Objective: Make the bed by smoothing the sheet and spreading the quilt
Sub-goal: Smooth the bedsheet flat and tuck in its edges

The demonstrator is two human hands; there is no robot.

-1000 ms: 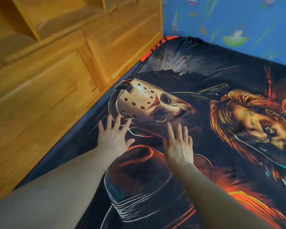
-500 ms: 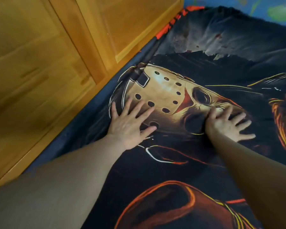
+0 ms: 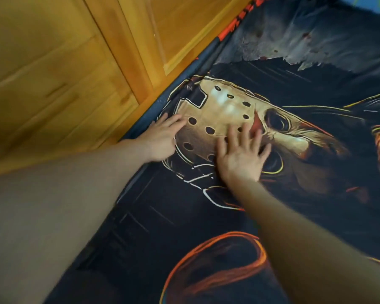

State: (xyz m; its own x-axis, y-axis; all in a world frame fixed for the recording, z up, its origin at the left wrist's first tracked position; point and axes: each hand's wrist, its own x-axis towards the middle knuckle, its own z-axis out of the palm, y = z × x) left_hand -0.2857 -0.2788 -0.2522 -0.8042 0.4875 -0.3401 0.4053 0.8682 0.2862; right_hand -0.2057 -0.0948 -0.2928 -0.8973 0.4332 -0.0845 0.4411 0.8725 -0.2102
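Black mask-printed fabric sheet spread over bed, edge against orange wooden cabinet. Left hand and right hand flat, fingers splayed, pressing it. Likely risk: uneven push bunching fabric at cabinet gap.

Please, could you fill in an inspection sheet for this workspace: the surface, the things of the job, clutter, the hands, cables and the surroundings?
Surface: dark printed sheet, lying mostly flat, with some creases toward the far end.
Job's things: the printed sheet only; the quilt is not in view.
Clutter: nothing seen.
Grips: left hand lies flat on the sheet near its edge, fingers straight. Right hand lies flat on the mask print, fingers spread. Neither holds anything.
Cables: nothing seen.
Surroundings: wooden cabinet, standing close along the left edge of the sheet.
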